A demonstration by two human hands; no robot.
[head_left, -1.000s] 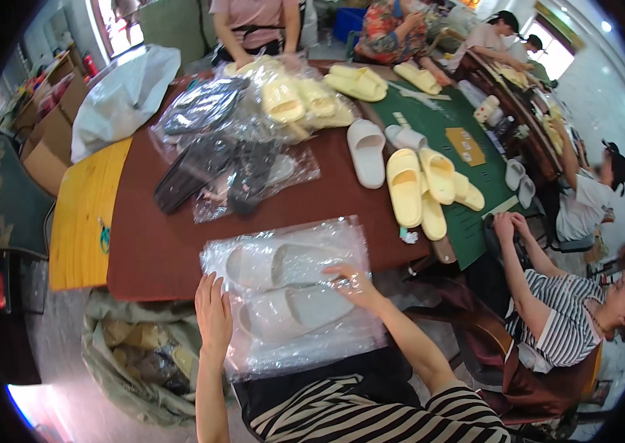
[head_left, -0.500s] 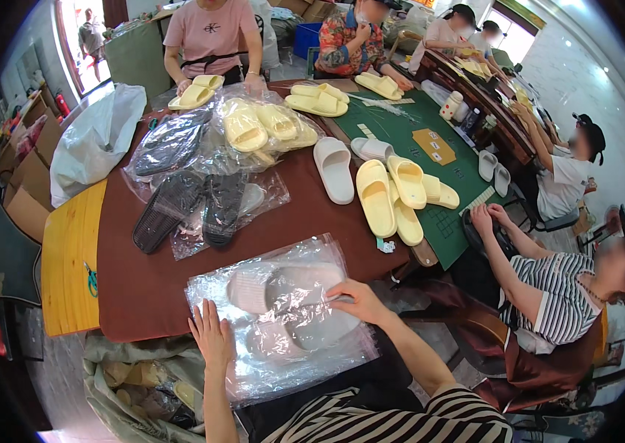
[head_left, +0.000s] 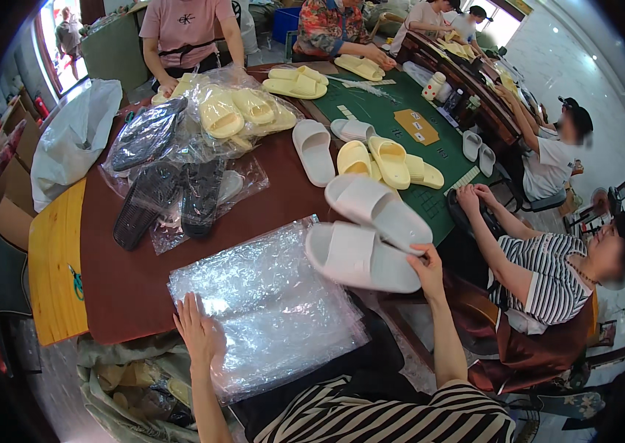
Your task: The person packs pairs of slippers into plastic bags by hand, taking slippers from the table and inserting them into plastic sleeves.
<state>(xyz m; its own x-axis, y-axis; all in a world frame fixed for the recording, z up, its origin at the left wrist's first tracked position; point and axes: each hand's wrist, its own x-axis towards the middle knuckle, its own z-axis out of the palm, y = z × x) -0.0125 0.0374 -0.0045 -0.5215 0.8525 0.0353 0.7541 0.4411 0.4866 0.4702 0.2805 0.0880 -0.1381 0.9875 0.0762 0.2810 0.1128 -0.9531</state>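
Observation:
A pair of pale grey slide slippers [head_left: 360,255] hangs in the air above the table's right part, pinched at the heel ends by my right hand [head_left: 429,272]. Beneath my left hand [head_left: 196,334], whose fingers lie stretched out, is the left edge of a stack of clear plastic bags [head_left: 268,310]. That stack rests at the near table edge and reaches over my lap. Part of the yellow slippers [head_left: 354,159] behind is covered by the lifted pair.
On the brown-covered table [head_left: 135,295] lie dark slippers [head_left: 146,199], bagged yellow slippers [head_left: 220,111] and a grey slipper [head_left: 315,151]. Scissors [head_left: 76,282] lie on the yellow wood at left. An open sack [head_left: 135,399] stands below. A person in stripes [head_left: 541,273] sits at right; others sit farther back.
The pale grey slippers, lying over the bag stack before, have been lifted up and to the right by my right hand. My left hand still rests flat on the stack's left side.

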